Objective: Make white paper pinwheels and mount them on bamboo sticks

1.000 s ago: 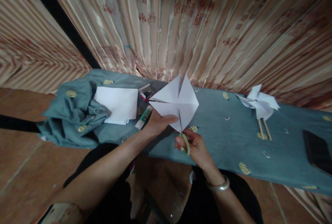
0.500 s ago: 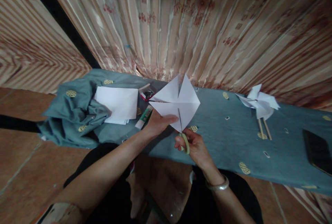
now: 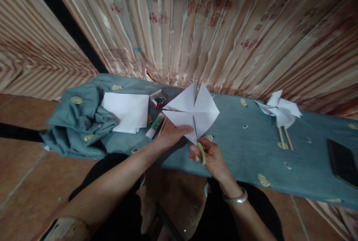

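Left fingers [image 3: 187,129] pinching slit paper [image 3: 206,119], right fingers [image 3: 207,143] closed round scissors [image 3: 203,156], clear-topped box [image 3: 154,102] holding dark bits [image 3: 160,100]

Cut paper [image 3: 207,107] is showing plain white; scissors [image 3: 202,154] are showing pale yellow-green handles. Tablecloth [image 3: 228,155] is showing grey-teal with yellow oval prints. Glue stick [image 3: 155,126] is showing green and white. Pinwheel [image 3: 289,109] is showing white, sticks [image 3: 288,139] tan. Phone [image 3: 344,164] is looking black, bracelet [image 3: 237,199] silver. Curtain [image 3: 173,32] is showing beige with reddish-brown motifs.

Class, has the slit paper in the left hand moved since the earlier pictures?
Yes: the slit paper has shifted slightly right, away from the unmoved paper stack.
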Available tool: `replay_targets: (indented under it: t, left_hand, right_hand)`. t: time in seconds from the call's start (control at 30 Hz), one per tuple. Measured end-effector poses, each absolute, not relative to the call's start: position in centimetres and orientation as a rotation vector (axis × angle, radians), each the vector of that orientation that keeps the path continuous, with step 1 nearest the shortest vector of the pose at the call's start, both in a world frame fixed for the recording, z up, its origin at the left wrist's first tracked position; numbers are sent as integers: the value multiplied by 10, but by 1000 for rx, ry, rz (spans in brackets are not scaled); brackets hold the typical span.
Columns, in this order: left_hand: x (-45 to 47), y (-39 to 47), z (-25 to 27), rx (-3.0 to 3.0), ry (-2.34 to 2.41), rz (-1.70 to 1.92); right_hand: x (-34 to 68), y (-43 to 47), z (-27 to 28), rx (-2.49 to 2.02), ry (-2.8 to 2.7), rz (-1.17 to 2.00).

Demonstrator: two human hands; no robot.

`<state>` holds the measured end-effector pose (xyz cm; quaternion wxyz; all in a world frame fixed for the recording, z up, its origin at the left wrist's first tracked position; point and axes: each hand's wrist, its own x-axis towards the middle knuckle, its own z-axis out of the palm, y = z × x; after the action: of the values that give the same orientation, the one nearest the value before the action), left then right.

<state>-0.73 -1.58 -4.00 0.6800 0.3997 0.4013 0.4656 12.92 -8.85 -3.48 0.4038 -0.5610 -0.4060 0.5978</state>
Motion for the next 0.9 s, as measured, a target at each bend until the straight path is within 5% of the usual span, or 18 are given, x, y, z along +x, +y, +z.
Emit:
replay_targets:
  t: [0.9]
  left_hand:
    - [-15, 2, -34, 819, 978, 1152]
  right_hand:
    - [151, -107, -31, -1349, -1175, 1818]
